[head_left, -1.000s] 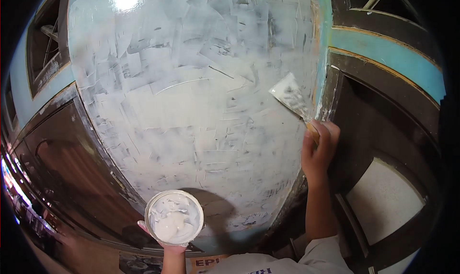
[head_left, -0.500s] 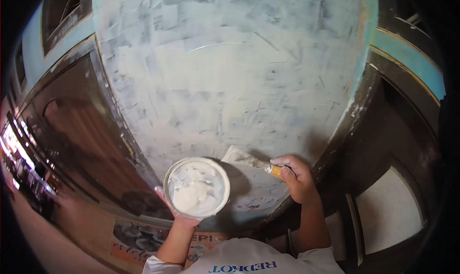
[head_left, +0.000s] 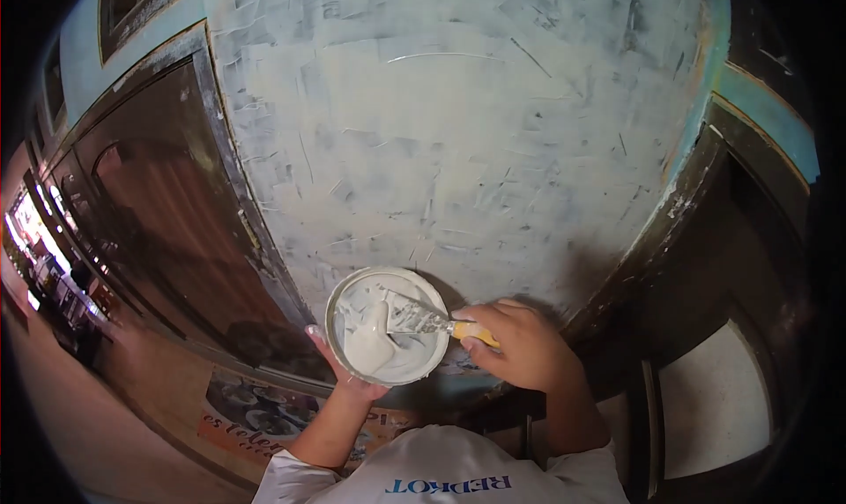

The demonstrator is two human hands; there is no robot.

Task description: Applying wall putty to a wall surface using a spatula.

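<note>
My left hand (head_left: 351, 374) holds a round white tub (head_left: 331, 328) from below and along its left side, with its mouth facing up. Thick white putty (head_left: 368, 345) lies in a mound inside. By its yellow handle (head_left: 476, 332), my right hand (head_left: 515, 341) grips a putty knife (head_left: 414, 315). The flat, putty-smeared blade reaches over the tub's right rim and touches the putty. Beyond the tub rises a wall (head_left: 441, 169) covered with pale, uneven putty strokes over bluish paint.
A dark wooden door (head_left: 167, 213) in a scraped frame stands left of the wall, and another dark doorway (head_left: 723, 231) is on the right. An orange printed mat (head_left: 238, 425) lies on the floor at lower left. A pale panel (head_left: 714, 403) is at lower right.
My right hand has brought the putty knife left and down, from beside the wall into the tub. The tub has shifted slightly right and up in the picture as the view turned.
</note>
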